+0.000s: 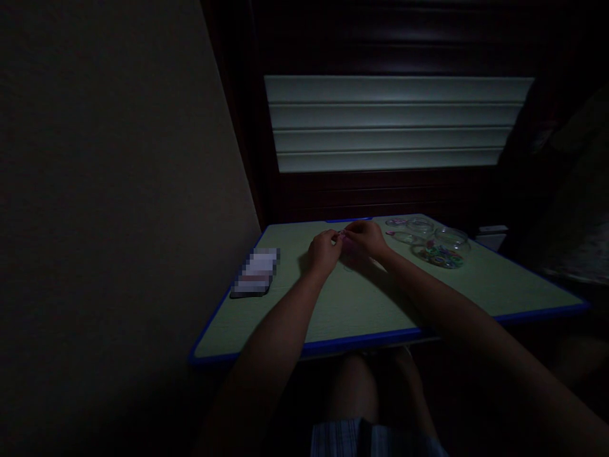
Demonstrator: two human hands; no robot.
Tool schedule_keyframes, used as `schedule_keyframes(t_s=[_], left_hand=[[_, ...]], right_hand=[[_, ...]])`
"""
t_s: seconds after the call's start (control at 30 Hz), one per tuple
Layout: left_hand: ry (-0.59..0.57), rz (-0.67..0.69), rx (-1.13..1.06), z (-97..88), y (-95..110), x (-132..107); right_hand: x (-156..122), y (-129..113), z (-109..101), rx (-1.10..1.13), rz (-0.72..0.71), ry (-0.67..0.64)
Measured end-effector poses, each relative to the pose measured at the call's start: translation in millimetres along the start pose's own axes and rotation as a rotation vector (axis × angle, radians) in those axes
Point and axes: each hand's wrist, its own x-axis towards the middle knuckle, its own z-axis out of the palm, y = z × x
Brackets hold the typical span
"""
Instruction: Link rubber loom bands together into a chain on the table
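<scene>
Over the far middle of the small table [295, 317], my left hand [325, 249] and my right hand [365, 237] meet with their fingertips close together. Between them is a small pale-pink thing [342, 235], pinched by both hands; its kind is too small and dark to make out. To the right of my right hand stands a clear round jar [450, 244] with several small colourful pieces [440, 256] in it. Another clear container [419, 227] sits just behind it, and a few pinkish bits [396, 222] lie near it.
A phone-like flat object [255, 273], its face pixelated, lies at the table's left side. The table has a raised blue edge [361, 339]. A wall [118, 158] rises close on the left, and a dark panel with pale slats [390, 120] stands behind. The room is dim.
</scene>
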Motion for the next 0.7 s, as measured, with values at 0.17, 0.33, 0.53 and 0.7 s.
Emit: schedule_keyframes(t_s=[0.17, 0.33, 0.53, 0.7], left_hand=[[-0.05, -0.006, -0.028, -0.3, 1.9, -2.2], [-0.037, -0.011, -0.021, 1.3, 1.3, -1.6], [0.025, -0.034, -0.018, 2.9, -2.6, 1.4], [0.038, -0.05, -0.021, 1.7, -3.2, 2.9]], right_hand=[[1.2, 1.6, 0.6, 0.223, 0.103, -0.018], [-3.2, -5.2, 0.4, 0.318, 0.185, -0.068], [-5.6, -5.7, 0.7, 0.319, 0.203, -0.11], [-5.3, 0.3, 5.3, 0.294, 0.198, -0.167]])
